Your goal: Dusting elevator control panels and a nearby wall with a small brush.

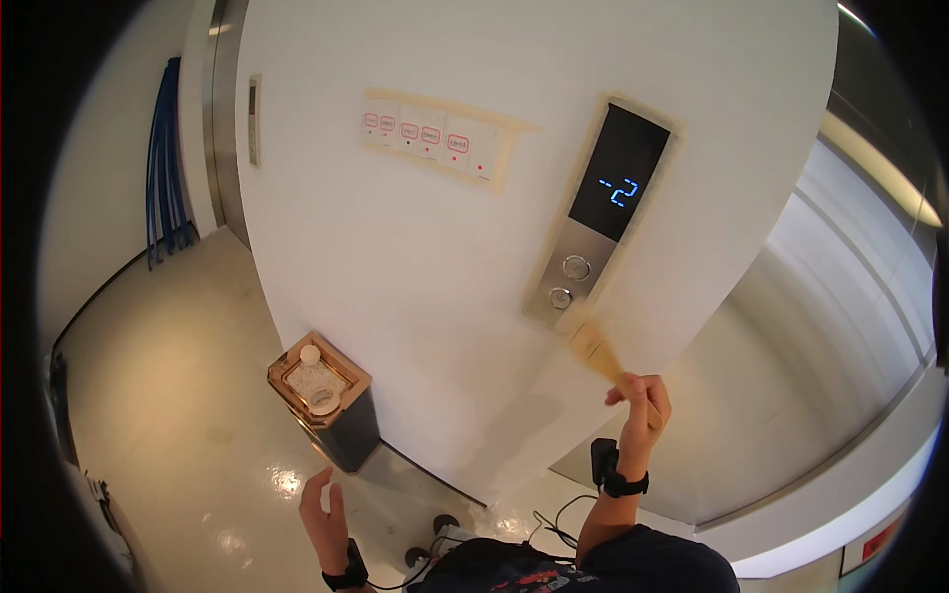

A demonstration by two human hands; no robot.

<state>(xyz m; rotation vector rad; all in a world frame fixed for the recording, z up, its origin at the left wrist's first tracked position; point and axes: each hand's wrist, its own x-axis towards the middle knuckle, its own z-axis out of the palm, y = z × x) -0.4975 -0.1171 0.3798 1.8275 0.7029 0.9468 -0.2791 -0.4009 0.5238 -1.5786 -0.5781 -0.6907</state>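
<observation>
Masking tape (593, 346) peels off the wall below the elevator call panel (598, 212), pinched in the closed right hand (643, 400); left hand (321, 504) hangs open at seven o'clock, beside a bin (326, 400).

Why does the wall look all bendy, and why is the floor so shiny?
In the head view, the fisheye lens curves the white wall and blackens the corners; ceiling lights glare off the glossy floor; the brush in the right hand looks blurred.

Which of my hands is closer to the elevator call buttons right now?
Right. Your right hand is raised just below the call buttons, holding a paintbrush whose bristles nearly reach the panel. Your left hand hangs low, far to the left, near the ash bin.
</observation>
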